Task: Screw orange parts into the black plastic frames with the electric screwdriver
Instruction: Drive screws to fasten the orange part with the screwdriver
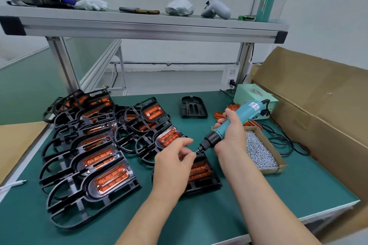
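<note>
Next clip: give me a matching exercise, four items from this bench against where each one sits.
Things:
1. electric screwdriver
2. cardboard tray of screws
3. empty black frame
4. phone

Places:
a. on the upper shelf
b. far side of the green mat, no orange part in it
c. gripped in the right hand
d. on the mat, to the right of the right hand

Pairs: 1-c, 2-d, 3-b, 4-a

Gripping the screwdriver [247, 108] in the right hand [232, 132], tilted down-left; pinching a screw [196, 152] between left hand [175, 163] thumb and fingertip; both forearms bare, stretched forward.
</note>
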{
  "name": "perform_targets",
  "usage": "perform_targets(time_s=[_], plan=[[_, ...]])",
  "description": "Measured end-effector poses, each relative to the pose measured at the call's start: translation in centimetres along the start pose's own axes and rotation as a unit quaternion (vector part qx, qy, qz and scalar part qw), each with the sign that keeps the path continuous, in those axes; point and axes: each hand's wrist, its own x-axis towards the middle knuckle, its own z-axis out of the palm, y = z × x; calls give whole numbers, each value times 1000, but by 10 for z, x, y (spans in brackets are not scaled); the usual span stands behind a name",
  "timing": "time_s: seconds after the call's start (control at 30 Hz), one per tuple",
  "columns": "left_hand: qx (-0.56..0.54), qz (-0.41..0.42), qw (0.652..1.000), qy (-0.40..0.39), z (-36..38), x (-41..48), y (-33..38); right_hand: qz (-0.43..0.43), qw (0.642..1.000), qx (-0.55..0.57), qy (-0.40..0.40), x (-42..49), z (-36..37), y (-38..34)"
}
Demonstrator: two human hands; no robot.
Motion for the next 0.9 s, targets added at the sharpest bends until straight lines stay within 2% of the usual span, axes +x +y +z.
perform_targets(time_s=[0.17,0.37,0.57,0.67,0.77,0.9], plan=[[25,-17,997,-71,-9,11,2,-3,1000,8,-16,-1,1,-1],[40,0,996,-76,-10,16,3,-5,1000,8,-16,2,1,-4],[7,-5,998,-58,-4,16,-1,-10,1000,8,1,4,0,-2],[77,61,995,-5,1,7,-2,-18,1000,8,8,3,0,4],[197,191,962,18,8,1,-6,-31,999,-5,21,4,-1,7],[271,202,941,17,14,0,-6,-38,999,-15,28,5,-3,7]])
